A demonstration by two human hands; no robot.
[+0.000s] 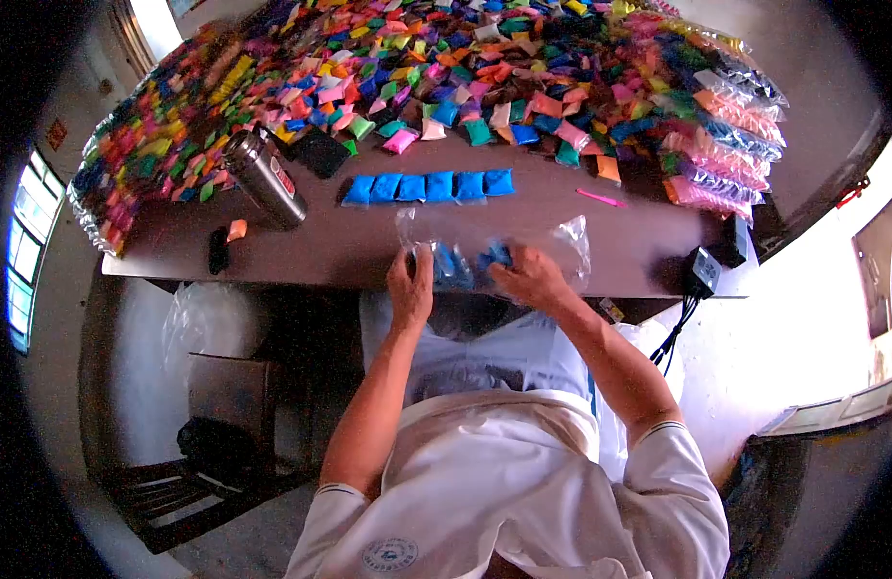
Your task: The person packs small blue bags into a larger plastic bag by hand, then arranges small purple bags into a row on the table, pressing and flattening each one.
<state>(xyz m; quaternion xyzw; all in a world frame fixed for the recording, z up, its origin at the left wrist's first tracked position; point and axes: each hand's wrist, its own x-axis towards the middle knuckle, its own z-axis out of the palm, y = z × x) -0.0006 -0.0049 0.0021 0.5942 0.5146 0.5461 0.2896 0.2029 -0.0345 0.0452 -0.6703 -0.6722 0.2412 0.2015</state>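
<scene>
A clear plastic bag (426,228) is stretched between my hands at the table's near edge. My left hand (410,286) pinches the bag's left side, fingers closed. Inside the bag, near those fingers, lie blue packets (452,265). My right hand (534,278) is closed on another blue packet (495,254), with its fingertips against the plastic. The bag's loose right end (574,241) spreads out beyond the right hand. Just behind the bag, several small blue packets (439,186) lie side by side in a row on the table.
A large heap of colourful packets (475,77) covers the table's back. On the left stand a steel flask (265,179) and a black object (218,250). Stacked filled bags (726,145), a pink tool (601,198) and a cabled box (702,271) are on the right.
</scene>
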